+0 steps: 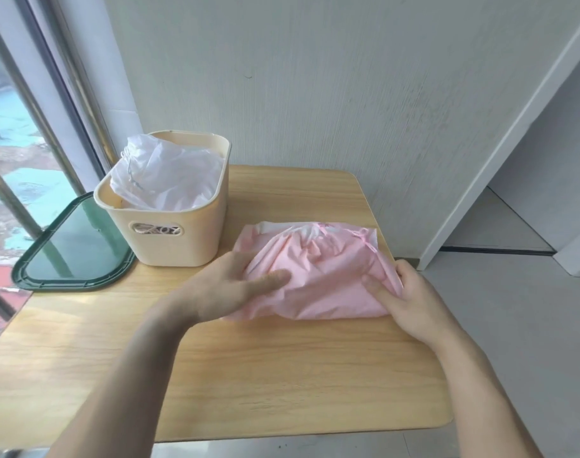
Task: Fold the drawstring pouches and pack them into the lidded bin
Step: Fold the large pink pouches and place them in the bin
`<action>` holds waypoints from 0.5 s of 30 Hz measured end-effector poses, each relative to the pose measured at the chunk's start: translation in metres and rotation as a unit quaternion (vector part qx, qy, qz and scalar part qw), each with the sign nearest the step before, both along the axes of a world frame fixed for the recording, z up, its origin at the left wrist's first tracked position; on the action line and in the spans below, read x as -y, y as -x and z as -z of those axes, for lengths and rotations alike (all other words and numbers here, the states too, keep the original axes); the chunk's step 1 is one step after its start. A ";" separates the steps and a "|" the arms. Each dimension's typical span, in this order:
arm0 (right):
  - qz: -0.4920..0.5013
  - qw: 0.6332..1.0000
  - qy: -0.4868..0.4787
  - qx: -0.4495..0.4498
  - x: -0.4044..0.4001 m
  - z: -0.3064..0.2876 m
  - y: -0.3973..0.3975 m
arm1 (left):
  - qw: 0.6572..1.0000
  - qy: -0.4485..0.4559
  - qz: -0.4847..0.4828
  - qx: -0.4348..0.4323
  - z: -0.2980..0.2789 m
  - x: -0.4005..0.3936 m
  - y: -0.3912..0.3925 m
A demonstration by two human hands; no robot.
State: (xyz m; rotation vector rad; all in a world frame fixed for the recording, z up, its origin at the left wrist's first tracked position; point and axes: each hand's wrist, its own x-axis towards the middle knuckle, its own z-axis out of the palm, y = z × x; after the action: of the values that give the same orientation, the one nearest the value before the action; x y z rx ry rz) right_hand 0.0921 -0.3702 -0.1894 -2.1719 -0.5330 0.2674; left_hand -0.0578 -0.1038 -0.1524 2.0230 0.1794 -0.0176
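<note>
While both hands work it at the tabletop's (282,375) right side, the pink drawstring pouch (315,276) lies half folded: left hand (229,289) pinching its left edge, right hand (410,302) gripping the right edge by the cord. Thin, light, slippery film, probably springy; best held at folded edges. Cream bin (169,233), far left, holds a white pouch (166,173); green lid (74,249) beside it, window (14,160) left, white wall (315,77) behind.

Pink pouch (318,279) bunched on the surface, cords at its right end, cream bin (169,233) open, holding a white pouch (164,176), green lid (74,246) flat at its left
</note>
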 end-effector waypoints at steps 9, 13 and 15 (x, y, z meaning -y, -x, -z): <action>0.066 0.994 0.004 0.087 -0.001 0.011 -0.010 | 0.988 -0.135 -0.079 0.010 0.027 -0.008 -0.015; 0.093 0.995 0.022 0.040 -0.002 0.017 -0.015 | 0.982 -0.146 -0.101 -0.064 0.030 -0.012 -0.018; 0.104 0.994 0.034 0.026 -0.005 0.017 -0.017 | 0.971 -0.185 -0.124 -0.084 0.029 -0.009 -0.019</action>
State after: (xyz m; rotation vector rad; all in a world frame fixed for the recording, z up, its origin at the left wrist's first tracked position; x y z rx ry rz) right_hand 0.1089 -0.3652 -0.2069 -2.2855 -0.3256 0.1183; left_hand -0.0384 -0.0943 -0.1811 2.3566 0.5791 0.0039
